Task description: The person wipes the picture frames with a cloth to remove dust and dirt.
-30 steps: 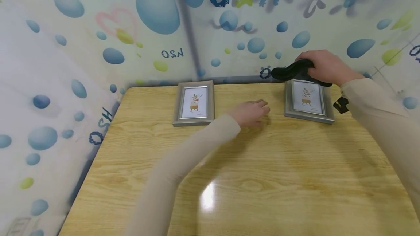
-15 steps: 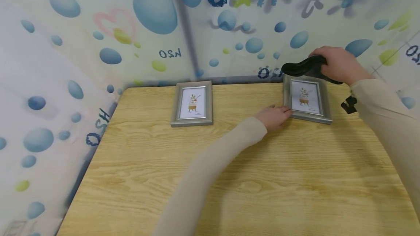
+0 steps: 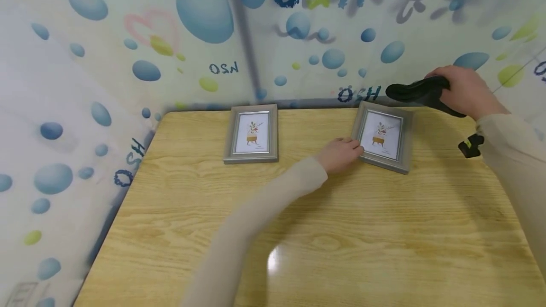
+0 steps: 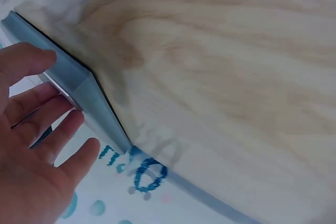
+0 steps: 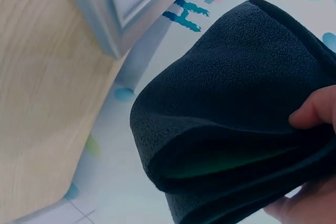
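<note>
1. Two picture frames, the left frame (image 3: 250,133) and the right frame (image 3: 382,137), lie face up on the wooden surface (image 3: 384,250), near its far edge by the patterned wall (image 3: 341,22); lying flat probably keeps them steady under a light touch.

2. The left frame sits nearly square to the far edge, with neither hand touching it, so the surface alone supports it.

3. The right frame rests at a slant, its near edge dropping toward the right; the skew likely comes from being handled by one corner.

4. The left hand (image 3: 341,154) is at that frame's near left corner. Its thumb lies against the outer edge and its fingers, slightly bent and a little spread, meet the front rim: a light pinch, it seems, which steers or steadies the frame without hiding its face.

5. The right hand (image 3: 467,90) grips a folded dark cloth (image 5: 231,72), thumb on top and fingers beneath. It is held up near the right frame's far right corner but apart from it, presumably leaving the other hand room; the folds likely make a thicker pad to grip.
</note>
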Available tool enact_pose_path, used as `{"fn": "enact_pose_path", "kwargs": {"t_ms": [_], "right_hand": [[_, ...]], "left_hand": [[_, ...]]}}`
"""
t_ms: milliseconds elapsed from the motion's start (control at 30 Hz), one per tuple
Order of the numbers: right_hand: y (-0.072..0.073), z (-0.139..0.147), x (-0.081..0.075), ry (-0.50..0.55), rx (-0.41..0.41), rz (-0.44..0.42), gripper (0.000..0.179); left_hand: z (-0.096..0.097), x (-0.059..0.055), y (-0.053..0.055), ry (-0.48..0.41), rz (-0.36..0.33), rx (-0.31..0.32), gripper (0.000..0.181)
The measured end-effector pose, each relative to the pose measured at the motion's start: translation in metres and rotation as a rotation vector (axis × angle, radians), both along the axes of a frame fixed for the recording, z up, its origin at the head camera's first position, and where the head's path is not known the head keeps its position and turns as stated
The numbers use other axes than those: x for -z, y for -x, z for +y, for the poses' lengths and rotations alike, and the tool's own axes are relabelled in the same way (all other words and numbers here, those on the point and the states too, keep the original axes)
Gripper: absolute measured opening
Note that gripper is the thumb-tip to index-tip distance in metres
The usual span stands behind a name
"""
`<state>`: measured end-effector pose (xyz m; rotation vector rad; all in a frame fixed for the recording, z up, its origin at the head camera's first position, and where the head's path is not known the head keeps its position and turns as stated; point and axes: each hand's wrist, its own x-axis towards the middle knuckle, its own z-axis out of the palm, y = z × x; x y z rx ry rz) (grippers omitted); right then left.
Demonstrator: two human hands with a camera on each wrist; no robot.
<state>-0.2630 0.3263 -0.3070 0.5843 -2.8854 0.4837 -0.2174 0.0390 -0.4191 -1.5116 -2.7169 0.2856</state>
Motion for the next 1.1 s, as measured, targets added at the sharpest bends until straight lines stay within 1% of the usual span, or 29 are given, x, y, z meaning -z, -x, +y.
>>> {"fn": "enact_pose_path", "kwargs": {"t_ms": [133, 200, 300, 400, 467, 567, 700, 800, 900, 967, 1100], "right_hand": [[-0.002, -0.002, 0.008, 0.037, -0.012, 0.025, 0.042], [-0.002, -0.005, 0.010, 0.045, -0.014, 0.030, 0.042], [0.000, -0.011, 0.015, 0.048, -0.017, 0.027, 0.041], [0.002, -0.021, 0.018, 0.063, -0.028, 0.024, 0.040], [0.003, -0.027, 0.020, 0.071, -0.037, 0.018, 0.039], [0.001, -0.036, 0.019, 0.078, -0.052, 0.010, 0.038], [0.000, -0.045, 0.019, 0.085, -0.068, 0.007, 0.038], [0.002, -0.050, 0.022, 0.095, -0.088, 0.015, 0.036], [0.003, -0.057, 0.026, 0.095, -0.108, 0.017, 0.035], [0.004, -0.062, 0.028, 0.096, -0.118, 0.007, 0.036], [0.004, -0.074, 0.032, 0.089, -0.124, -0.033, 0.037]], "left_hand": [[-0.017, 0.000, 0.000, 0.018, 0.019, 0.005, 0.028], [-0.023, -0.001, 0.002, 0.043, 0.008, 0.002, 0.029], [-0.034, 0.001, 0.004, 0.058, -0.004, 0.013, 0.028], [-0.045, 0.001, 0.002, 0.059, -0.002, 0.026, 0.026], [-0.051, 0.002, -0.003, 0.054, 0.011, 0.024, 0.025], [-0.056, 0.001, -0.013, 0.067, 0.048, 0.004, 0.022], [-0.060, -0.003, -0.027, 0.139, 0.084, -0.033, 0.022], [-0.065, -0.004, -0.033, 0.164, 0.087, -0.041, 0.023], [-0.074, -0.002, -0.039, 0.147, 0.090, -0.045, 0.023], [-0.080, -0.001, -0.042, 0.138, 0.090, -0.048, 0.023], [-0.088, -0.003, -0.050, 0.135, 0.081, -0.046, 0.023]]}}
